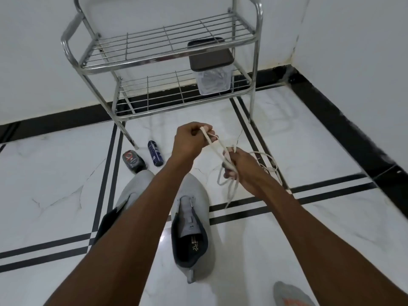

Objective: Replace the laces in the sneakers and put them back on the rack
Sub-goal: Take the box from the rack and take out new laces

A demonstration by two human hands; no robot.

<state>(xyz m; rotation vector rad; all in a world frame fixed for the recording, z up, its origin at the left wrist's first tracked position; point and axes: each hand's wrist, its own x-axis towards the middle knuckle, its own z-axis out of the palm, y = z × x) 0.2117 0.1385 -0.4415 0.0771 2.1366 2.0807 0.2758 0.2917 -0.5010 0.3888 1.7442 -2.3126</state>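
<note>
Head view: your left hand (189,140) pinches one end of the white lace (217,149) in front of the rack (159,62), while your right hand (239,171) grips its bunched loops, probably untangling it. Both sneakers (192,226) sit laceless below the rack.

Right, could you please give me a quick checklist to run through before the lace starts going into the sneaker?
1. Lace in hand: ok, the left hand pinches one part and the right hand grips a bunch of it.
2. Lace free of tangles: cannot tell, loops hang below the right hand.
3. Lace tip found: cannot tell.
4. Right-hand sneaker eyelets bare: ok, no lace threaded on its tongue.
5. Other sneaker ready: cannot tell, the left forearm covers it.
6. Rack top shelf free for the pair: ok; a lidded container stands on the lower one.
</note>
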